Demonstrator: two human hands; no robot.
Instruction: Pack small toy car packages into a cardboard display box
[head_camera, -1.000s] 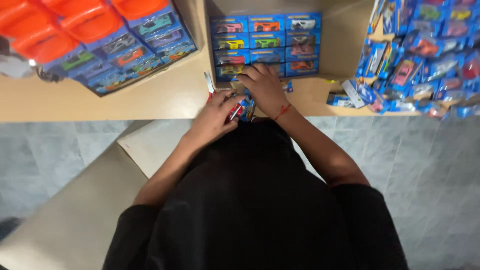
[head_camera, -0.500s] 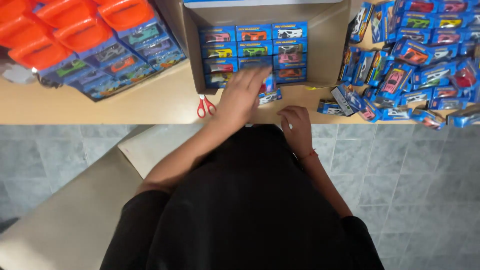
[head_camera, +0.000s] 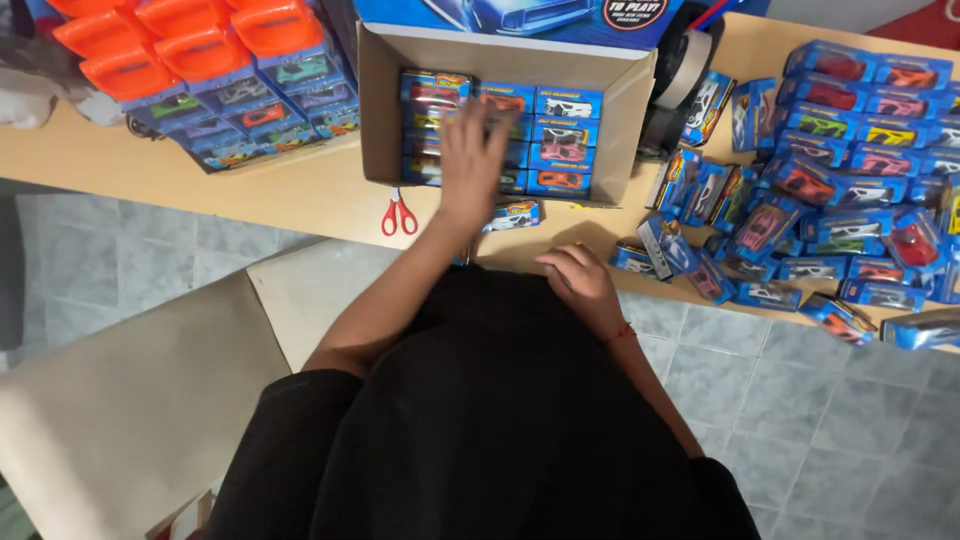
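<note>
Dozens of boxed toy cars (head_camera: 850, 180) loose at table's right end, unpacked. Cardboard box (head_camera: 378, 110) at far edge mostly filled with stacked car packs (head_camera: 565, 140). Left hand (head_camera: 472, 160) fingers spread, flat on packs inside box. Right hand (head_camera: 580, 285) loosely curled, empty, at near edge. One pack (head_camera: 512, 213) before box; scissors (head_camera: 399, 215) beside.

Left hand (head_camera: 472, 160) has moved from the table's near edge into the cardboard box (head_camera: 375, 120); right hand (head_camera: 580, 285) has withdrawn to that edge.

Cardboard box (head_camera: 378, 110) walls flank the packed toy-car packs (head_camera: 560, 140).
</note>
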